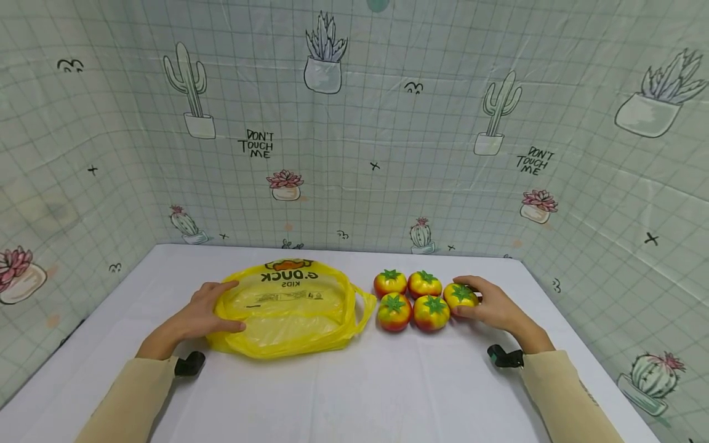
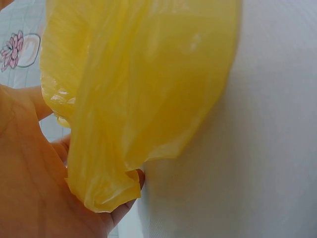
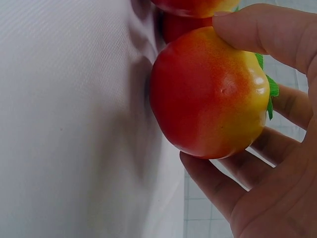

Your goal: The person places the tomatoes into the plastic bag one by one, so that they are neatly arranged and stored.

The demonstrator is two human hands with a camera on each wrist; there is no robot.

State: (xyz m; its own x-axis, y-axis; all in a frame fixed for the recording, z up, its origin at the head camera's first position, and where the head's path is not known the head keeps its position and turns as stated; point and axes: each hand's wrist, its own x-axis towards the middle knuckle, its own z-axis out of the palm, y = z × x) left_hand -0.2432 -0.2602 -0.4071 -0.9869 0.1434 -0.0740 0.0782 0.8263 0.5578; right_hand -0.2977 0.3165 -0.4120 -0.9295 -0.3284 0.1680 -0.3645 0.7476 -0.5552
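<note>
The two hands are well apart from each other; the left hand [image 1: 200, 312] has its thumb and fingers spread wide, and they touch the left end of a yellow plastic bag [image 1: 290, 314], which lies on the white surface [image 1: 354, 400]; the right hand [image 1: 490, 303] grips the rightmost tomato [image 3: 208, 94] between the thumb and the fingers, at the right end of a small group; whether this tomato touches the surface, I cannot tell.

Four other tomatoes [image 1: 431, 314] sit close together in two rows, with green leaves upward; they stand in the way between the gripped one and the bag; a loop handle [image 1: 370, 307] of the bag reaches just beside the nearest of them.

Each wrist carries a small black device [image 1: 505, 357]; behind the surface hangs a checked cloth [image 1: 343, 141], printed with potted cacti and words.
</note>
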